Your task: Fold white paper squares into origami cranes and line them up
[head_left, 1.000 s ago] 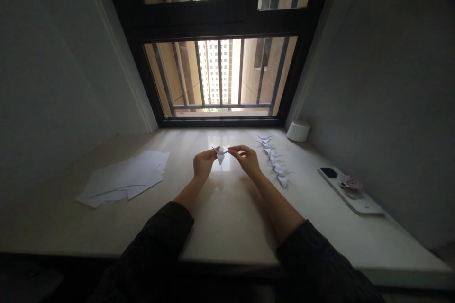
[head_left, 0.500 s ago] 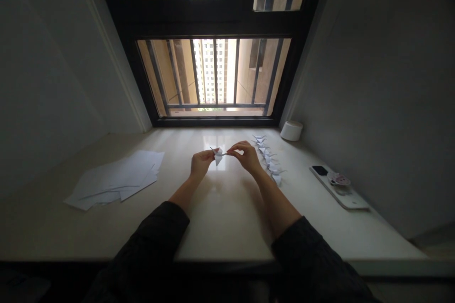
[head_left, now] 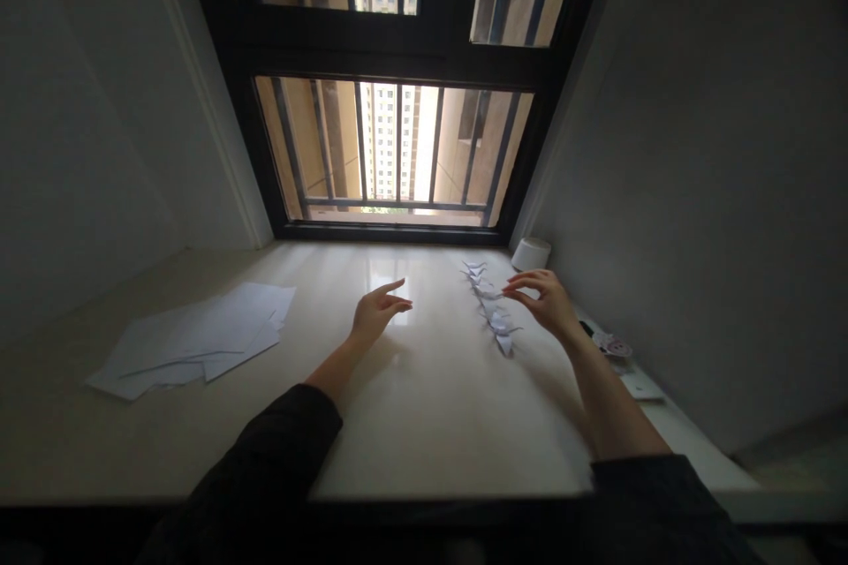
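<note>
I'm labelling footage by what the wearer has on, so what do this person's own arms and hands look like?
Two dark, seemingly black sleeves, left and right, end partway down the forearms. The left hand and right hand are gloveless; no watch or bracelet shows. The fabric is too dark to make out.

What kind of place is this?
Probably a wide windowsill inside a flat or other building. A pale ledge runs up to a big dark-framed window, and through the glass you can see a tall building.
</note>
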The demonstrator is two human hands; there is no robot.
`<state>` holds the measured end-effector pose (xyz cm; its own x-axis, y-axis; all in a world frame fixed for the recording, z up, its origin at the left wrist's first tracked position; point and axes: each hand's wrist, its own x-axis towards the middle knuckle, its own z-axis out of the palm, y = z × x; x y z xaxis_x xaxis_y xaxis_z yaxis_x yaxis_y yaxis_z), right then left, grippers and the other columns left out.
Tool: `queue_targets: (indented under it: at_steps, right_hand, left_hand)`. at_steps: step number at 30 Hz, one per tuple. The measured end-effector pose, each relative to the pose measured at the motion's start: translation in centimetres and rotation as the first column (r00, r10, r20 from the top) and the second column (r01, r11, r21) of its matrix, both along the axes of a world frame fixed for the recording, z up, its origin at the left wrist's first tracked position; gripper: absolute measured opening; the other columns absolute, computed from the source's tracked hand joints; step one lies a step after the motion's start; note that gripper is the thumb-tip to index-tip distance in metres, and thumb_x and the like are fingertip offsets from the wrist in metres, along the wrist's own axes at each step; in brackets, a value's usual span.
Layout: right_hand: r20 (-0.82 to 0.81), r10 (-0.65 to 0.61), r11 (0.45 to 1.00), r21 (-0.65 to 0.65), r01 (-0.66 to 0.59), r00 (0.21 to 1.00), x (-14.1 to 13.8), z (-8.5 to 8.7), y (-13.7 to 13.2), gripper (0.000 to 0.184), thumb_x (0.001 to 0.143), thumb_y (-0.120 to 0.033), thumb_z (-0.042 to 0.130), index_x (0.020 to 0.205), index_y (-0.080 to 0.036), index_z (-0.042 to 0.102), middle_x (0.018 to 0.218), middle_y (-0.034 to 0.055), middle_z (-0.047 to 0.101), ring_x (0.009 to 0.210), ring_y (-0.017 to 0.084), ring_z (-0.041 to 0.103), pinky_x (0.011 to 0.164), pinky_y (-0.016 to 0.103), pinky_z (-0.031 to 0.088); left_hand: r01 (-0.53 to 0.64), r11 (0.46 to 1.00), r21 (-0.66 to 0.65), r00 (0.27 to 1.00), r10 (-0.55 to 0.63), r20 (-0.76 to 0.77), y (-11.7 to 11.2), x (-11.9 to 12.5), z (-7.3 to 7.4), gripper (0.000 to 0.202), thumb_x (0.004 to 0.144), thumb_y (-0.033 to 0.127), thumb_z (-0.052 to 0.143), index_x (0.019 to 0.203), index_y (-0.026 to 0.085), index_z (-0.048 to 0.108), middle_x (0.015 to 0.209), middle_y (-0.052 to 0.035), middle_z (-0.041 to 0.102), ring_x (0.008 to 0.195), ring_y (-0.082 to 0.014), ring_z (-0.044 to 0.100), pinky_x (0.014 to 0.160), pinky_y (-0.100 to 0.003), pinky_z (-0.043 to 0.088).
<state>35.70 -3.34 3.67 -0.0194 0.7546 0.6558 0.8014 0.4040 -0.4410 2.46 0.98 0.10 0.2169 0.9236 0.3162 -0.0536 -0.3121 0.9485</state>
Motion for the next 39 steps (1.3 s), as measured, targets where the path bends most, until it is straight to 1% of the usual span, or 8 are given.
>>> queue_targets:
  at_steps: [4,8,13,23,28,32,35,39]
  right_hand:
    - [0.022,-0.020,0.997,-0.081,0.022,1.000,2.0,-2.8,-0.5,0.029,0.073,-0.054,0.062,0.076,-0.028,0.073,0.089,0.0063,0.070,0.097,0.028,0.052,0.087,0.043,0.036]
    - [0.043,-0.013,0.992,-0.125,0.018,0.999,2.1,-3.7,-0.4,0.028,0.072,-0.054,0.063,0.076,-0.028,0.073,0.088,0.0064,0.070,0.096,0.027,0.053,0.086,0.042,0.036]
    - [0.084,0.029,0.984,-0.178,-0.014,0.996,1.8,-3.8,-0.2,0.026,0.073,-0.051,0.064,0.075,-0.027,0.073,0.088,0.0067,0.070,0.092,0.025,0.056,0.086,0.040,0.035]
    - [0.116,0.036,0.979,-0.202,-0.012,0.993,1.1,-4.0,-0.1,0.022,0.072,-0.048,0.066,0.078,-0.028,0.074,0.090,0.0046,0.070,0.091,0.024,0.055,0.083,0.037,0.037]
    - [0.106,0.048,0.976,-0.218,-0.023,0.993,0.9,-3.8,-0.2,0.025,0.073,-0.050,0.064,0.080,-0.028,0.074,0.090,0.0057,0.070,0.091,0.024,0.056,0.082,0.037,0.039]
    - [0.063,0.027,0.974,-0.227,-0.012,0.998,0.7,-3.5,-0.3,0.033,0.078,-0.053,0.056,0.080,-0.026,0.074,0.090,0.0059,0.070,0.092,0.023,0.056,0.082,0.036,0.039]
    - [0.000,-0.018,0.982,-0.187,0.018,1.000,0.6,-3.2,-0.4,0.037,0.082,-0.054,0.050,0.082,-0.026,0.074,0.090,0.0052,0.070,0.092,0.022,0.056,0.085,0.036,0.038]
    - [-0.100,-0.159,0.987,-0.048,0.155,0.982,0.7,-2.7,-0.8,0.038,0.082,-0.055,0.050,0.082,-0.025,0.073,0.086,0.0050,0.070,0.092,0.022,0.055,0.084,0.035,0.040]
  left_hand:
    - [-0.016,1.000,0.023,0.998,0.017,-0.058,0.2,0.0,-0.3,0.049,0.065,0.033,0.073,0.111,0.019,0.064,0.078,-0.0076,0.073,0.072,-0.0197,0.068,0.074,-0.034,0.052]
    - [-0.029,0.999,0.028,0.998,0.031,-0.060,0.1,-0.1,-0.2,0.044,0.066,0.030,0.070,0.109,0.019,0.066,0.075,-0.0061,0.072,0.068,-0.0181,0.067,0.071,-0.032,0.051]
    - [-0.022,1.000,0.016,0.998,0.023,-0.064,-0.1,-0.1,0.1,0.042,0.066,0.027,0.070,0.107,0.019,0.066,0.073,-0.0054,0.072,0.066,-0.0170,0.066,0.069,-0.030,0.051]
    - [-0.005,1.000,0.025,0.995,0.007,-0.097,0.3,0.0,-0.3,0.043,0.068,0.029,0.069,0.109,0.016,0.065,0.073,-0.0055,0.071,0.067,-0.0165,0.065,0.070,-0.031,0.051]
    - [-0.006,1.000,0.022,0.995,0.008,-0.100,0.1,0.0,-0.1,0.044,0.068,0.031,0.069,0.109,0.016,0.065,0.074,-0.0062,0.072,0.067,-0.0173,0.066,0.071,-0.032,0.051]
    - [-0.007,1.000,0.015,0.995,0.008,-0.095,0.0,0.0,0.0,0.043,0.069,0.031,0.068,0.109,0.015,0.065,0.075,-0.0066,0.072,0.067,-0.0175,0.066,0.071,-0.031,0.052]
    - [-0.011,1.000,0.011,0.995,0.012,-0.100,0.0,0.1,0.1,0.042,0.069,0.031,0.068,0.108,0.015,0.065,0.075,-0.0066,0.072,0.067,-0.0176,0.067,0.071,-0.031,0.052]
    - [-0.011,1.000,-0.006,0.998,0.011,-0.061,0.1,0.2,0.1,0.042,0.069,0.032,0.069,0.107,0.014,0.065,0.075,-0.0069,0.072,0.066,-0.0180,0.067,0.071,-0.033,0.053]
